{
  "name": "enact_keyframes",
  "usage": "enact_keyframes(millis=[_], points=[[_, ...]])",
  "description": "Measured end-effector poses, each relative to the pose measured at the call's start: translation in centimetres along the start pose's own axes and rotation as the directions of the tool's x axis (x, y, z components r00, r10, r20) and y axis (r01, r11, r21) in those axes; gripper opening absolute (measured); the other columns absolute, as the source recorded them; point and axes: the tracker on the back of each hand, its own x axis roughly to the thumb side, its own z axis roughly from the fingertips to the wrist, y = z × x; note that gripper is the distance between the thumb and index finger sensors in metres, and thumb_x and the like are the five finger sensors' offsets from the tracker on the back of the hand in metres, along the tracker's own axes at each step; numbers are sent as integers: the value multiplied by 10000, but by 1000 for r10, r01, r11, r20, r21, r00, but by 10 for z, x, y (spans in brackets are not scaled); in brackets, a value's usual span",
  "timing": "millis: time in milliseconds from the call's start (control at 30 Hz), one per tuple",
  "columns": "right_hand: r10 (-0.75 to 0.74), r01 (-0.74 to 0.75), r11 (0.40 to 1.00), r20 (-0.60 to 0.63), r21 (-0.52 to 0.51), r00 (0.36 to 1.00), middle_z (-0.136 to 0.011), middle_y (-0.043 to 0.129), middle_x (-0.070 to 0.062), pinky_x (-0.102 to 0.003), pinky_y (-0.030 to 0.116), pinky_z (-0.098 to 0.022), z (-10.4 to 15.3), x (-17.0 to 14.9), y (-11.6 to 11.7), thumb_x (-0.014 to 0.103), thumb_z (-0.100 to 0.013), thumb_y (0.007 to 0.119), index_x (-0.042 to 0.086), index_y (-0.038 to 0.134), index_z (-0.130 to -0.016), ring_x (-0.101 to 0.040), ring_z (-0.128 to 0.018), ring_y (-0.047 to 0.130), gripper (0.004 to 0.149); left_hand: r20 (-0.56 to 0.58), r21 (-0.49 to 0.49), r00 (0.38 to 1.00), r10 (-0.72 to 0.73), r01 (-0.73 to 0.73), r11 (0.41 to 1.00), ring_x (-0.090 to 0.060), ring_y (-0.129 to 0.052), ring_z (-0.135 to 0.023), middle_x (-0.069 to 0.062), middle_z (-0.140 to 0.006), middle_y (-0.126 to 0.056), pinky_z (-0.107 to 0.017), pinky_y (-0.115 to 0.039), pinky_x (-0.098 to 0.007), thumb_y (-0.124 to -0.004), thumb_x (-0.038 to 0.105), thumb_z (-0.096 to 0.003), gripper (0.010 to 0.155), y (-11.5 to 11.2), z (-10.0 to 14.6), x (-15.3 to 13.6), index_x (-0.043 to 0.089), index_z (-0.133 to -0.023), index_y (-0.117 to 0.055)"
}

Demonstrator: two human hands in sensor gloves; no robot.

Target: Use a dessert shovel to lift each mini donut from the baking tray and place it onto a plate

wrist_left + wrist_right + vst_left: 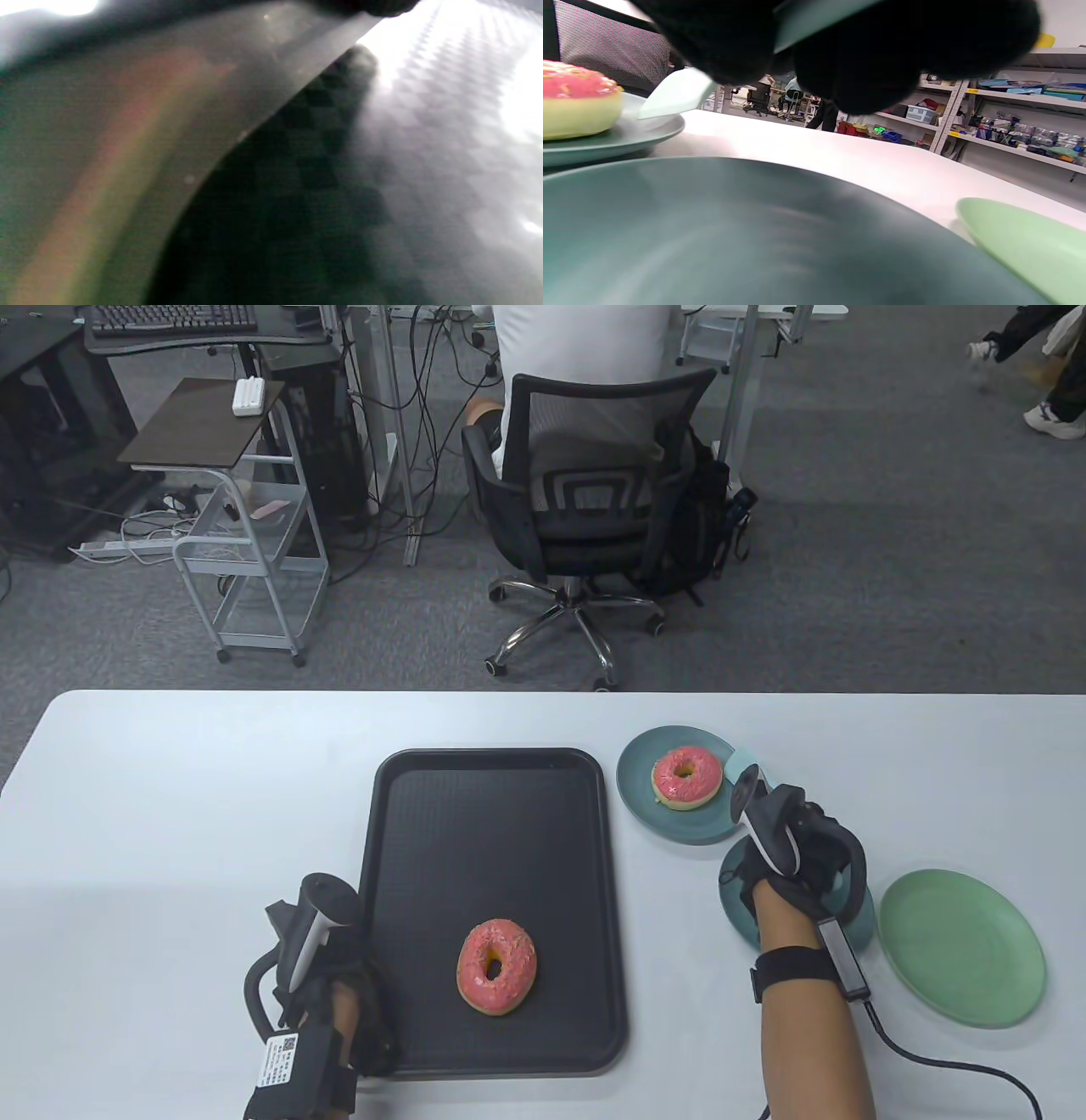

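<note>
One pink donut (496, 967) on black tray (475, 814) just right of left hand (327, 984), grip indeterminate, right hand (793, 857) gripping pale shovel (674, 93) beside plated donut (686, 776)

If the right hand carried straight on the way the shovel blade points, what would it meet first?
Most likely the donut on the far teal plate. The right hand holds the dessert shovel, whose pale tip already hangs over that plate's rim, aimed at the donut; the depth between them is unclear.
</note>
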Motion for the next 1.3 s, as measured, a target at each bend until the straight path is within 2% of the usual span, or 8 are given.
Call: enact_keyframes(millis=[267, 400, 500, 667, 833, 933, 1033, 1300], points=[[-154, 153, 988, 34, 18, 988, -705, 921, -155, -432, 883, -280, 3, -32, -8, 400, -463, 834, 171, 658, -979, -298, -413, 945, 591, 3, -1, 1000, 4, -4, 1000, -169, -882, -491, 15, -742, -730, -453, -771, -420, -714, 417, -426, 638, 0, 0, 0, 307, -999, -454], [-310, 304, 951, 234, 64, 921, -656, 944, -151, -425, 884, -245, 26, -41, -21, 432, -446, 837, 188, 685, -962, -290, -365, 950, 591, 5, -3, 1000, 9, -9, 1000, -168, -882, -490, 18, -742, -729, -450, -769, -419, -711, 424, -426, 638, 0, 0, -1, 315, -998, -451], [-393, 365, 919, 410, 148, 823, -622, 963, -154, -425, 885, -220, 60, -43, -35, 447, -438, 842, 190, 711, -948, -290, -334, 955, 586, 10, -8, 1000, 22, -22, 1000, -165, -880, -492, 20, -743, -728, -446, -771, -412, -713, 426, -428, 638, 0, -1, -2, 316, -999, -450], [-361, 226, 931, 643, 286, 675, -594, 980, -164, -438, 882, -205, 129, -35, -41, 452, -429, 853, 190, 742, -935, -302, -309, 958, 580, 41, -44, 996, 79, -77, 996, -150, -877, -491, 35, -749, -720, -425, -775, -387, -710, 449, -424, 658, 1, -3, -11, 350, -1001, -408], [-186, -19, 965, 733, 263, 655, -588, 989, -160, -438, 886, -207, 176, -19, -23, 460, -427, 848, 196, 752, -931, -299, -304, 965, 577, 73, -79, 988, 139, -133, 988, -161, -864, -522, 21, -788, -699, -435, -766, -377, -709, 417, -439, 707, 1, -2, -17, 537, -977, -265], [-148, -51, 970, 739, 239, 658, -590, 988, -152, -432, 891, -209, 184, -12, -15, 466, -427, 834, 204, 743, -936, -293, -305, 969, 579, 84, -72, 989, 125, -119, 990, -166, -862, -530, 18, -800, -694, -440, -765, -381, -709, 403, -439, 693, 1, -1, -16, 580, -961, -290], [-219, -21, 951, 717, 309, 662, -591, 985, -165, -442, 885, -210, 186, -4, -11, 454, -429, 838, 199, 741, -939, -304, -305, 964, 579, 83, -66, 990, 109, -104, 992, -167, -863, -525, 15, -797, -696, -436, -768, -386, -708, 401, -435, 688, 0, -1, -15, 577, -961, -302], [-254, 3, 946, 733, 325, 632, -602, 982, -161, -443, 890, -221, 188, 34, -12, 454, -424, 837, 215, 738, -942, -303, -316, 968, 579, 72, -65, 991, 112, -107, 992, -172, -864, -524, 15, -795, -696, -437, -767, -391, -720, 398, -434, 669, 0, -1, -14, 597, -947, -340]])
